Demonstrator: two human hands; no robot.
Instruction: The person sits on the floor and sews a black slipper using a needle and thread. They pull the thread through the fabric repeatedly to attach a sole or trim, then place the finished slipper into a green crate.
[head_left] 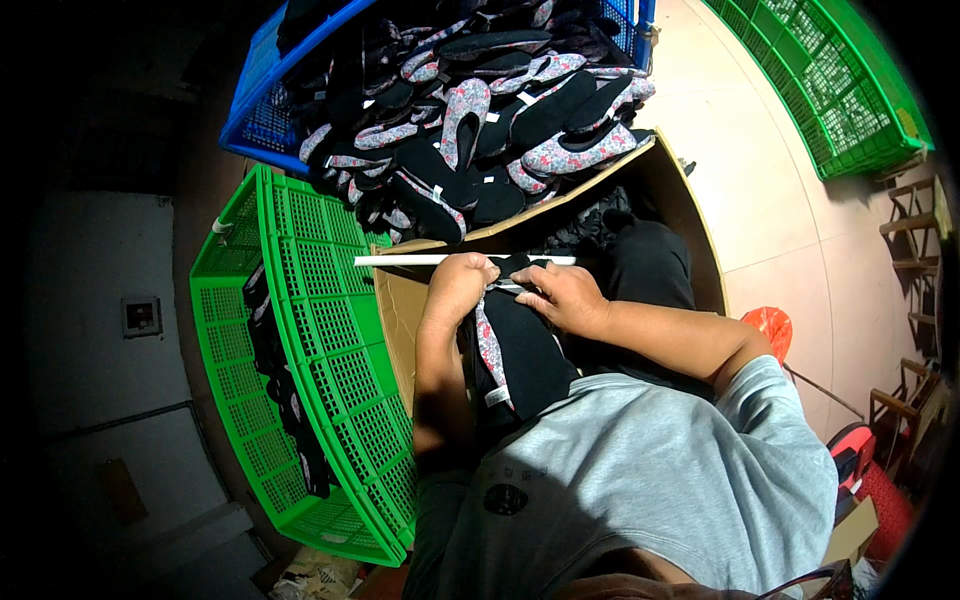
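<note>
My left hand and my right hand are close together in front of my body, with fingers pinching the upper end of a black fabric slipper. A floral pink-and-grey strip runs down the slipper's left side, and a small white tag shows near its lower end. Just behind my hands lies a thin white rod, running crosswise; whether it touches the slipper is hidden. My fingertips cover what lies between them.
Beyond my hands, a blue crate overflows with slippers. At my left stands a green crate holding dark slippers. A cardboard box with dark scraps surrounds my legs. Another green crate stands far right, near wooden racks.
</note>
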